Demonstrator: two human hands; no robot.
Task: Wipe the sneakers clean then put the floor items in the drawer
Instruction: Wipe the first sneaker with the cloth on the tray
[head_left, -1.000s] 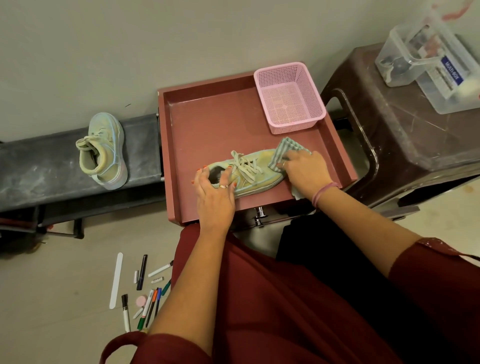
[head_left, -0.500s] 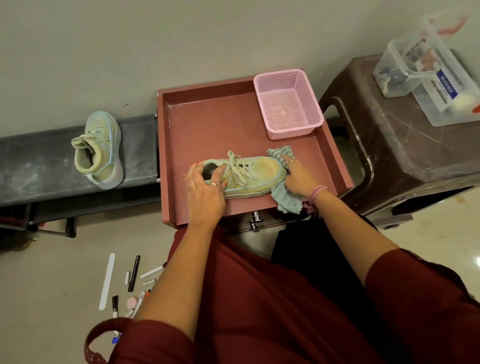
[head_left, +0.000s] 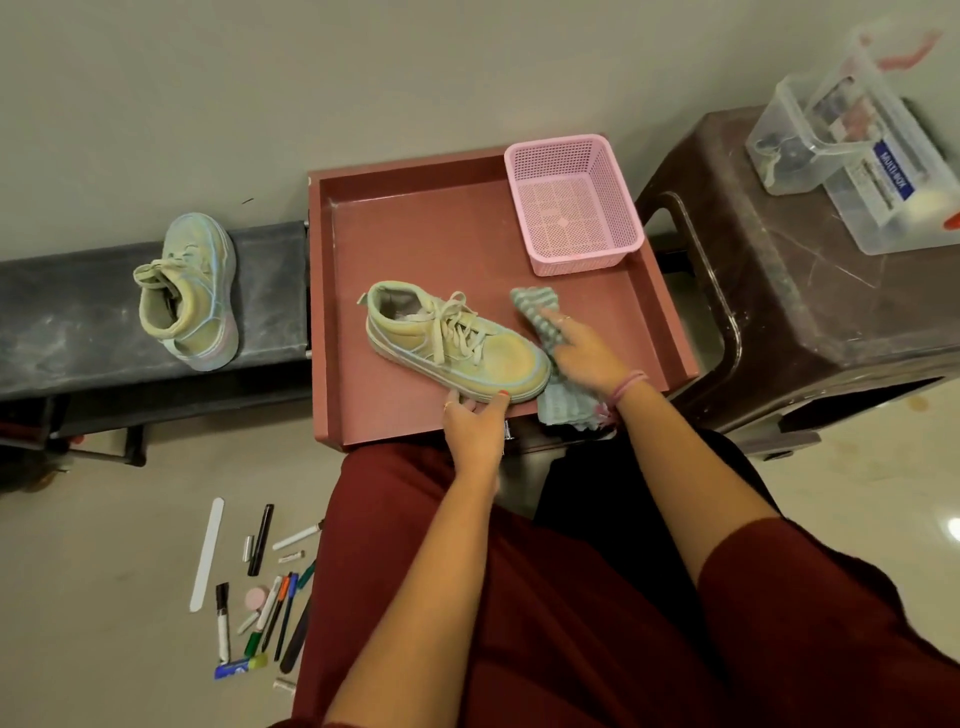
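On the red drawer (head_left: 670, 322), pulled out over the person's lap, one sneaker (head_left: 457, 340) lies with its toe toward the right hand (head_left: 587, 358) — it has been turned since a second ago, when the left hand (head_left: 475, 426) covered its collar. Now that hand has dropped to the near edge of the sole, thumb and fingertips touching the rim, steadying rather than clasping. The right hand lies over the striped cloth (head_left: 540, 312) with fingers loosely spread, pressing it against the drawer floor just beside the toe; half a second ago the cloth was wrapped round the toe itself. My reading: the toe pass is done and the shoe is being repositioned for another side. A second sneaker (head_left: 189, 291) waits on the dark bench (head_left: 62, 317), apparently yet to be wiped or already set aside — I cannot tell which. Pens and markers (head_left: 260, 597) stay scattered on the floor, and the pink basket (head_left: 571, 208) sits in the drawer's far corner.
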